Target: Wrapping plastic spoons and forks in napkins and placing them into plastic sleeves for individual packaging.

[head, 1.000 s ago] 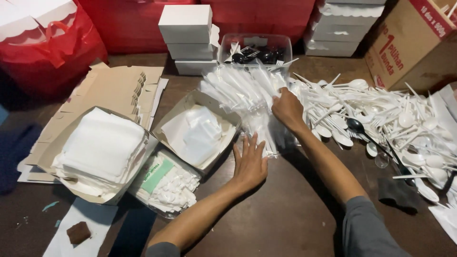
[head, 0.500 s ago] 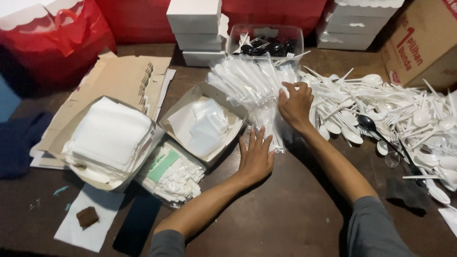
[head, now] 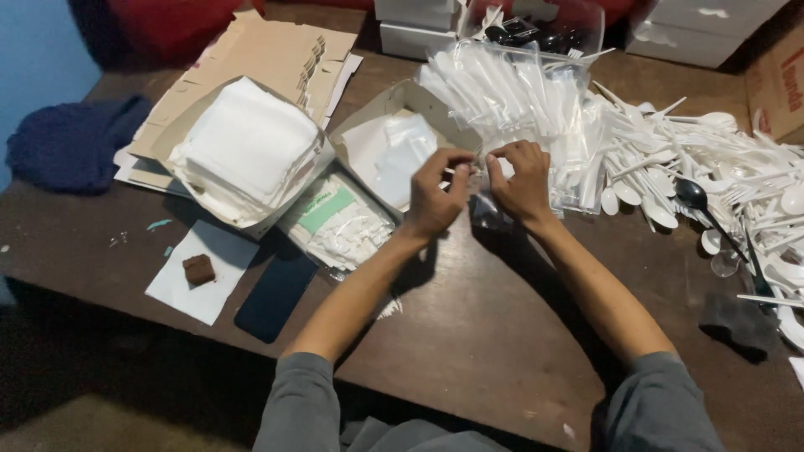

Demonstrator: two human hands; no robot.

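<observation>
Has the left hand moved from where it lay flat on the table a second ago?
Yes. The left hand has lifted off the table and come up beside the open cardboard box, meeting the right hand.

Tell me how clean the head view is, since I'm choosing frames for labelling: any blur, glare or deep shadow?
Head view: both hands, left hand and right hand, look slightly soft; the white plastic cutlery pile is bright, nearly washed out; the wooden table is dim, and the lower left corner falls into near-black shadow.
</observation>
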